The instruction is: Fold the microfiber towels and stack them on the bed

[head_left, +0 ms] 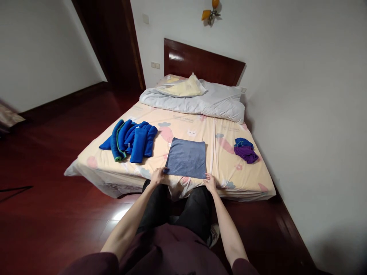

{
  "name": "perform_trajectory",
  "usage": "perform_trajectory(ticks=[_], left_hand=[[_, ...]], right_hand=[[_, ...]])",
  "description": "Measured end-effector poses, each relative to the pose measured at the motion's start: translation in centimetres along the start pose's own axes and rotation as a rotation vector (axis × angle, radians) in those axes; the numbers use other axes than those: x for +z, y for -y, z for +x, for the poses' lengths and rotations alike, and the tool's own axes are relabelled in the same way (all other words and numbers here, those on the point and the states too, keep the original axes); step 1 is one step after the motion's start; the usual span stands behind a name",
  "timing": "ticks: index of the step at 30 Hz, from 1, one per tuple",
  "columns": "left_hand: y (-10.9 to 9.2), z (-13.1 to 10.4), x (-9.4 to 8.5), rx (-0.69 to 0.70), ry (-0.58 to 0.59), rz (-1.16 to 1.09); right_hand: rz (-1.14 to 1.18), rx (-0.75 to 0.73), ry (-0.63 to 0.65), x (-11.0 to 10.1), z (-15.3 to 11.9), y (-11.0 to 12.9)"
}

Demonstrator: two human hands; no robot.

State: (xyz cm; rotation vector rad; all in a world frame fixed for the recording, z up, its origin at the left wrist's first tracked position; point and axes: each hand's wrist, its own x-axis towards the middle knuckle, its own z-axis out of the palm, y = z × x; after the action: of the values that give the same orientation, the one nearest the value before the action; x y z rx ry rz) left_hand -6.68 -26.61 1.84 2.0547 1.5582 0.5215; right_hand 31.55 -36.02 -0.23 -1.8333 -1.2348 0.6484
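Single head-worn view, from above and behind the hands (158, 176), facing forward and down, bed (223, 172) just beyond them, headboard (200, 59) farther, shirt (172, 252) nearest

One grey-blue cloth (186, 158), one pile of blue cloths (139, 143), one blue-and-purple bundle (246, 152), one bed (183, 128), one headboard (197, 61)

Here on the bed (243, 183), a cloth (186, 157) lies front and centre, left hand (157, 176) and right hand (210, 183) at its near corners; towel pile (139, 143) to the left, fabric bundle (246, 151) right, quilt (225, 103) behind, headboard (205, 63) beyond.
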Motion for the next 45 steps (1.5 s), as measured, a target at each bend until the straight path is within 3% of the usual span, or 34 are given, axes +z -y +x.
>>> perform_trajectory(ticks=[5, 10, 16, 19, 25, 29, 36, 45], left_hand=[[1.1, -0.8, 0.8, -0.083, -0.058, -0.043], [1.7, -1.5, 1.3, -0.071, -0.168, -0.065], [1.7, 0.5, 0.4, 0.012, -0.306, -0.220], [1.7, 2.0, -0.4, 0.081, -0.271, -0.285], [0.9, 3.8, -0.6, 0.159, -0.155, -0.457], [1.0, 4.3, -0.4, 0.083, -0.160, -0.437], [2.9, 2.8, 0.4, -0.089, -0.149, -0.381], [3.2, 2.7, 0.5, -0.208, -0.133, -0.306]], right_hand=[[-0.049, -0.059, 0.028, 0.1, -1.2, -0.5], [-0.163, -0.173, 0.018, 0.8, -2.0, -0.4], [-0.086, -0.195, -0.082, 0.8, 0.1, 0.7], [0.020, -0.230, -0.117, 0.8, 1.6, 1.2], [0.219, -0.206, -0.047, 2.5, 2.9, 1.4], [0.207, -0.151, -0.066, 3.1, 3.3, 0.9], [0.141, -0.082, -0.048, 1.9, 2.3, -0.7], [0.084, -0.053, -0.126, 2.6, 1.6, -0.3]])
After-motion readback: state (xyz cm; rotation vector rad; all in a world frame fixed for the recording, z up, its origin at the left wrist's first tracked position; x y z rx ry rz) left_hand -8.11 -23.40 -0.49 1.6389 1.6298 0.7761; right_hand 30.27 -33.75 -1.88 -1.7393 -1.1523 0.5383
